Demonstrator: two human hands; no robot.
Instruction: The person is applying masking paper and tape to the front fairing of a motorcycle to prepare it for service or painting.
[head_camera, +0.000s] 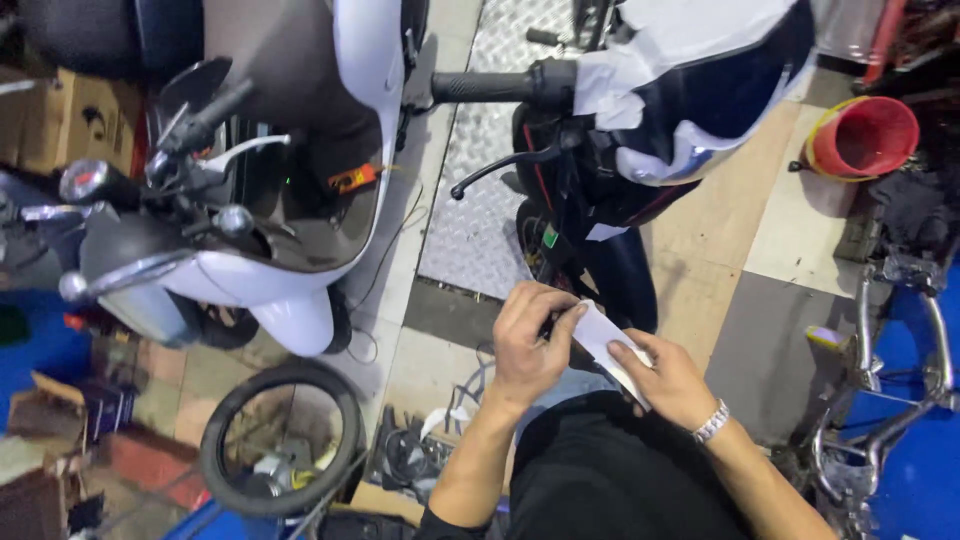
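The left hand (530, 345) pinches a dark tool against the white paper strip (605, 345); the right hand (672, 385), pinching the strip's lower end, should keep it taut.

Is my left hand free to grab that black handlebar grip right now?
Probably not yet: the left hand is pinching the white paper with the right hand; the handlebar grip sits well ahead, unobstructed.

both hands meet, left hand (532, 345) and right hand (668, 382) pinching.

Lying on the tiled floor (720, 250), left of the hands: a loose tyre (282, 437). Sitting well ahead to their right: a red bucket (862, 137). Stretching ahead of them: a metal tread plate (480, 200).
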